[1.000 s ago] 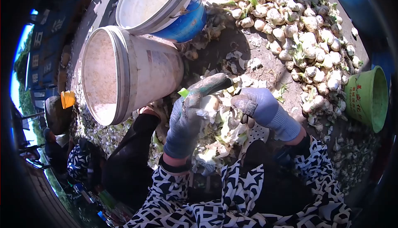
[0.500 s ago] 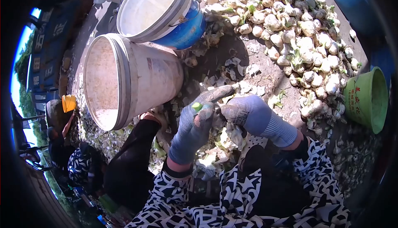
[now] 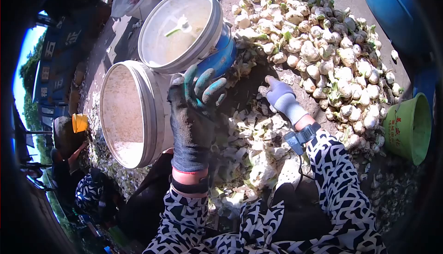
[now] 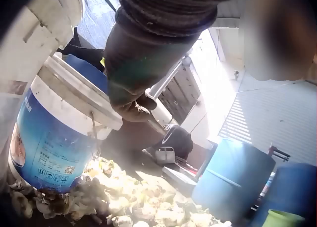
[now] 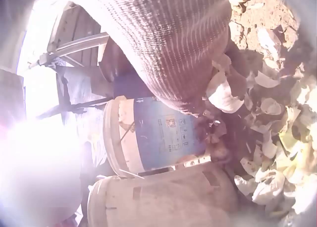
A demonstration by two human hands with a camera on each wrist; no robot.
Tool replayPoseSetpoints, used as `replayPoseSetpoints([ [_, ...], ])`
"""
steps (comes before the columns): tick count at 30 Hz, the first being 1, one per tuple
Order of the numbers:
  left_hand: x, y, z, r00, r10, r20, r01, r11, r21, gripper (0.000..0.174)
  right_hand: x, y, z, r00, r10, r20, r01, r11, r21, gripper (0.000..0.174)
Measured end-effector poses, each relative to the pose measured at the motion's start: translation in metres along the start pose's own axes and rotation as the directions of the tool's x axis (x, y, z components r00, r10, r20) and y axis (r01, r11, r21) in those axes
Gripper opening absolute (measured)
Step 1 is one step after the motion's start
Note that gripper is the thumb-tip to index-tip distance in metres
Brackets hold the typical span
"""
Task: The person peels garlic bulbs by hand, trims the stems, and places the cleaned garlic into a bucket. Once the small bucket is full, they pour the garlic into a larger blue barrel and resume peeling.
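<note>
My gloved left hand (image 3: 196, 99) is raised beside the mouth of the blue and white bucket (image 3: 148, 41), its fingers spread and loosely bent with nothing between them. A peeled garlic bulb (image 3: 183, 22) with a green stem shows against the bucket's pale inside. Low over the ground, my gloved right hand (image 3: 281, 92) has its fingers pointing left, above scattered peelings (image 3: 256, 125). In the right wrist view, a white piece of peel (image 5: 224, 94) appears right at the glove's edge; most of the fingers are hidden there.
A large pile of garlic bulbs (image 3: 332, 51) lies ahead to the right. A dirty white bucket (image 3: 154, 115) stands left, its mouth facing me. At the right are a green bucket (image 3: 401, 127) and a blue barrel (image 3: 397, 14). Another person (image 3: 90, 191) sits far left.
Both hands were together at a bulb over the peelings. The left has moved forward to the bucket and let go of the bulb; the right has moved apart, forward and right.
</note>
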State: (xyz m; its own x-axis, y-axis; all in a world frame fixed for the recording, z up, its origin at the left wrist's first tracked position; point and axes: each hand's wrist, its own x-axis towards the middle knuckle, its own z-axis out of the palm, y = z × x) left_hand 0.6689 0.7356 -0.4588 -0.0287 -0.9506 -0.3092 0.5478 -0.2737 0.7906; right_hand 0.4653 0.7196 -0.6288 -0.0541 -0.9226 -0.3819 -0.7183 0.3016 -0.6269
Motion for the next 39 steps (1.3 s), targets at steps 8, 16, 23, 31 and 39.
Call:
replayPoseSetpoints([
  [8,-0.012,-0.088,-0.065,0.992,0.037,0.121,-0.107,0.756,0.646,0.068,0.117,0.007,0.047,0.993,-0.077,-0.088,0.102,0.935,0.339,0.038],
  [16,-0.021,-0.102,-0.038,0.899,0.206,0.386,-0.434,0.533,0.726,0.067,-0.063,0.004,-0.015,0.966,-0.253,0.052,0.076,0.471,0.879,0.026],
  [23,-0.058,-0.093,-0.025,0.823,0.290,0.489,-0.566,0.339,0.752,0.068,-0.119,-0.024,-0.024,0.993,-0.117,0.027,0.042,0.551,0.834,0.021],
  [31,-0.064,-0.082,-0.016,0.960,0.127,0.251,-0.238,0.840,0.487,0.053,-0.132,-0.031,-0.050,0.963,-0.268,0.018,0.137,0.547,0.826,0.018],
  [39,-0.058,-0.064,-0.021,0.927,-0.278,0.253,-0.168,0.294,0.941,0.046,-0.136,-0.031,-0.054,0.762,-0.453,0.462,-0.215,0.496,0.841,0.035],
])
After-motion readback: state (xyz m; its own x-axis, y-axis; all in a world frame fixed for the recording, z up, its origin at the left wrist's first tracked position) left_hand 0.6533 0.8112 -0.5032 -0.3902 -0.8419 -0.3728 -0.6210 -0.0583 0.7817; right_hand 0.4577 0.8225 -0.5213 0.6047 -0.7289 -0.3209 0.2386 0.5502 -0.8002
